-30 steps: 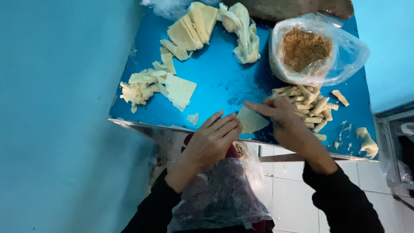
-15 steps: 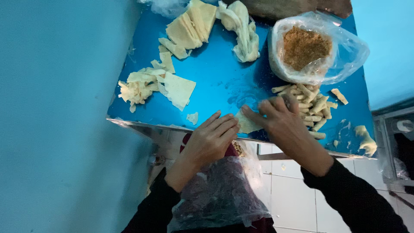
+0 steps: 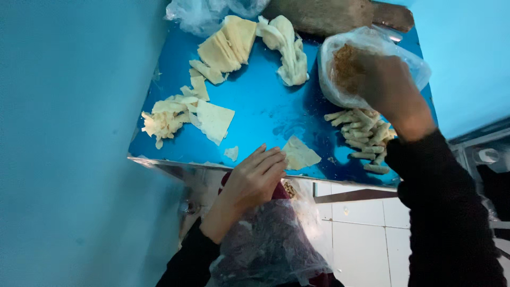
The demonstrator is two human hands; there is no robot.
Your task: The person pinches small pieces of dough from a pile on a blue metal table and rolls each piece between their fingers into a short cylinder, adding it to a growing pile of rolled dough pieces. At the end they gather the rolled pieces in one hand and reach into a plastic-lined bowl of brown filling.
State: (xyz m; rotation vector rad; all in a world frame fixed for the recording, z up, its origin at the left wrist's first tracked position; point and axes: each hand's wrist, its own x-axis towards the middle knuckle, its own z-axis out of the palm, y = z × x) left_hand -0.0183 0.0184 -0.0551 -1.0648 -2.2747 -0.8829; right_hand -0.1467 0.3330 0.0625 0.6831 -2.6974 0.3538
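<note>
From my head camera, my left hand [image 3: 255,178] lies flat and open at the table's near edge, at about six o'clock, fingertips just touching the small triangular pastry sheet [image 3: 300,154]. My right hand [image 3: 388,87] reaches up to two o'clock into the clear plastic bag of brown filling [image 3: 345,66]; its fingers are buried in the bag, so I cannot tell whether they are pinched or loose.

The risk I see: the sheet sits close to the edge of the blue table [image 3: 265,106], and with only light fingertips on it, a nudge could slide it off. The bag's soft wall could also fold or tip under my wrist and spill filling.

Just below the bag, at three o'clock, lies the pile of rolled pastries [image 3: 361,138], right under my right forearm, so a careless return could knock them. At nine o'clock sit torn scraps [image 3: 164,117] and a larger sheet [image 3: 215,121]; at twelve o'clock a stack of sheets [image 3: 226,48] and a crumpled strip [image 3: 287,48].
</note>
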